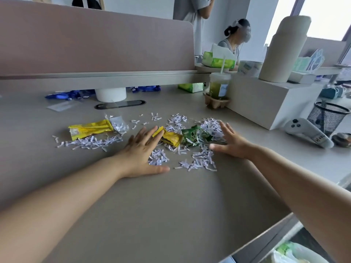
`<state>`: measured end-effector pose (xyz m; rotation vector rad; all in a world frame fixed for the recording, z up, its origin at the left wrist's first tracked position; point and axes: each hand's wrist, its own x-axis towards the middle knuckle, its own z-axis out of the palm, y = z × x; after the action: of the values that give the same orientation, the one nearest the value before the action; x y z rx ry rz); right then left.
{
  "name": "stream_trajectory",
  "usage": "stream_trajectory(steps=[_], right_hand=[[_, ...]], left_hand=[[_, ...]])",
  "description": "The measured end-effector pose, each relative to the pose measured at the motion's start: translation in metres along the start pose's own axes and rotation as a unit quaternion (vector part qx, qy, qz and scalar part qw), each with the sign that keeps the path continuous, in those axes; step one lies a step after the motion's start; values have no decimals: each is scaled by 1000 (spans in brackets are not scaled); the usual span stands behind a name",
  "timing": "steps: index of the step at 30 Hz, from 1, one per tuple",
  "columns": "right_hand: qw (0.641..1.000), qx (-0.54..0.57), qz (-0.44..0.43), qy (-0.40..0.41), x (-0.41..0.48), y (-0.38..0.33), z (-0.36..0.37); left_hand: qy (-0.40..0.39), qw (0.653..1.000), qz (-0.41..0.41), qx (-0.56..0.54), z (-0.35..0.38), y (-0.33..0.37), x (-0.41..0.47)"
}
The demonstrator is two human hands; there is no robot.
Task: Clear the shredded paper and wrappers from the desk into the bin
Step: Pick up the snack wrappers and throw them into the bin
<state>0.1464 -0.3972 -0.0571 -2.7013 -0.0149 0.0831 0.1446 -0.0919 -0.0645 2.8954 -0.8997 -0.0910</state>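
Note:
White shredded paper (pixel 201 160) lies scattered over the middle of the grey desk (pixel 152 205). Among it sit a small yellow wrapper (pixel 171 138) and a green wrapper (pixel 191 137). A longer yellow wrapper (pixel 89 129) and a clear wrapper (pixel 118 124) lie further left, above another strip of shreds (pixel 91 143). My left hand (pixel 141 154) rests flat and open on the desk, fingertips touching the small yellow wrapper. My right hand (pixel 232 141) is open too, flat at the right side of the pile. The bin (pixel 296 253), lined with a bag, shows at the bottom right, below the desk edge.
A drink cup with a straw (pixel 219 88) stands in a cardboard holder at the back right, beside a white riser box (pixel 266 103). Blue wrappers (pixel 72 94) and a white roll (pixel 110 94) lie under the partition. A game controller (pixel 307 131) and mesh pen cup (pixel 326 116) sit right.

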Motion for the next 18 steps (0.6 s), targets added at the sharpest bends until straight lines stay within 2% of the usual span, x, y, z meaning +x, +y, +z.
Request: stream_trajectory(steps=[2,5,12,14,18], right_hand=[[995,60,-82,-15,14,-23,11],[986,52,-159,-26,31,-48,25],[979,-76,-189,-14,40,-57,32],[973,-87,-210,21,36,-60,33],[963,-114,-238,55,31,-66,36]], left_hand=[[-2,1000,7,-1,-3,3,15],[4,1000,8,-12,-8,11,39],[-70,997,-22,17,-2,11,54],[-56,998,-28,14,0,7,47],[29,998,-55,1,1,-4,20]])
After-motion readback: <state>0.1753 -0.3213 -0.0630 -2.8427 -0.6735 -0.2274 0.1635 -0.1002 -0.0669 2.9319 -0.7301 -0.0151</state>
